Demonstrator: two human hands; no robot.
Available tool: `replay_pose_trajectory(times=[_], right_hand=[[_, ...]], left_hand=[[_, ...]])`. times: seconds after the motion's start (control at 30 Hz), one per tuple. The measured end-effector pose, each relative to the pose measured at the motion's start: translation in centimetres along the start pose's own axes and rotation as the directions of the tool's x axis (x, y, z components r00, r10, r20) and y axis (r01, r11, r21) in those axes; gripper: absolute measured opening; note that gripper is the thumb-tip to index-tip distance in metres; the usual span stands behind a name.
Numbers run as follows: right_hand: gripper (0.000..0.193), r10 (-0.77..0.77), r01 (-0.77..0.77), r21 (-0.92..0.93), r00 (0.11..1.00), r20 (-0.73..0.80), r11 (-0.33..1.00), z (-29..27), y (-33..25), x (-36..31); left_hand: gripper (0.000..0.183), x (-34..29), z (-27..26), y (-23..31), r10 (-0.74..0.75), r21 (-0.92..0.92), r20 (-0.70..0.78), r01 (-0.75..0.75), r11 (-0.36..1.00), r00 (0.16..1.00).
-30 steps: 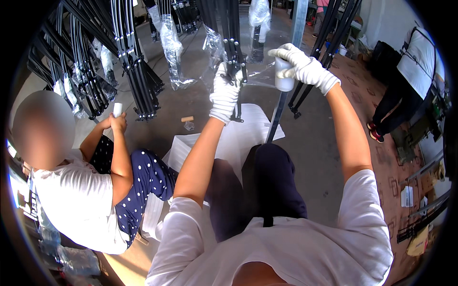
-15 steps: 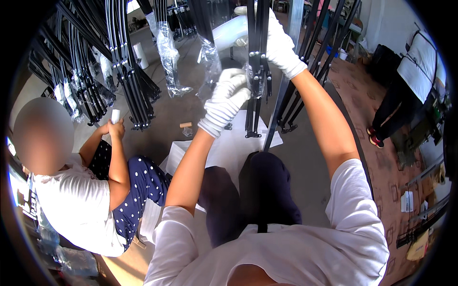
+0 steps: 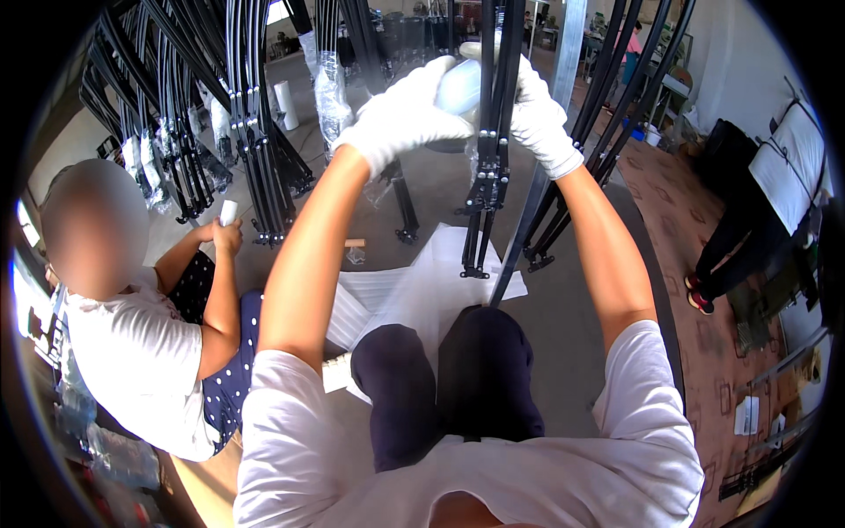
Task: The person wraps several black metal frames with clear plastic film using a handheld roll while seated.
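Left hand (image 3: pixel 400 114): gloved, left of the black rods (image 3: pixel 491 176); fingers and thumb clamped on plastic roll (image 3: pixel 459 88).
Right hand (image 3: pixel 537 116): gloved, right of the black rods, partly hidden behind them; cannot tell finger closure.
Plastic roll: between both hands, at left edge of the black rods.
White sheet (image 3: pixel 387 299): below the black rods.

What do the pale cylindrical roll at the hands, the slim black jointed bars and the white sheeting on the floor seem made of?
Pale cylindrical roll: probably plastic film, smooth and cloudy-translucent.
Slim black jointed bars: likely painted metal, dark coating with bright rivet-like spots.
White sheeting: perhaps thin foam, matte, with soft ribs and folds.
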State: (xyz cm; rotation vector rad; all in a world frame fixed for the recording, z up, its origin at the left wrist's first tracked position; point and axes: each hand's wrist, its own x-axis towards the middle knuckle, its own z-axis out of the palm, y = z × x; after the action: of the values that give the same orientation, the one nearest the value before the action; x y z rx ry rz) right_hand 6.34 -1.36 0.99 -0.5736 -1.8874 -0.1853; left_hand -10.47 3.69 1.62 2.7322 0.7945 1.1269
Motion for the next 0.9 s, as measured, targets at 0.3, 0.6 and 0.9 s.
replay_pose_trajectory(times=[0.3,0.6,0.9], right_hand=[[0.034,0.532,-0.389,0.698,0.847,0.015,0.601,0.3,-0.3,-2.5],[0.059,0.619,-0.492,0.645,0.785,0.038,0.585,3.2,-1.5,-4.6],[0.047,0.544,-0.246,0.652,0.782,-0.304,0.717,3.2,-1.3,-6.8]], left_hand=[[0.073,-0.5,1.1,-2.5,-0.227,-0.233,0.224,0.278,0.932,0.948],[0.045,-5.2,0.2,-0.3,-0.240,-0.904,0.372,0.409,0.128,0.897],[0.049,-6.2,-1.6,5.8,-0.186,-0.864,0.027,0.116,0.490,0.982]])
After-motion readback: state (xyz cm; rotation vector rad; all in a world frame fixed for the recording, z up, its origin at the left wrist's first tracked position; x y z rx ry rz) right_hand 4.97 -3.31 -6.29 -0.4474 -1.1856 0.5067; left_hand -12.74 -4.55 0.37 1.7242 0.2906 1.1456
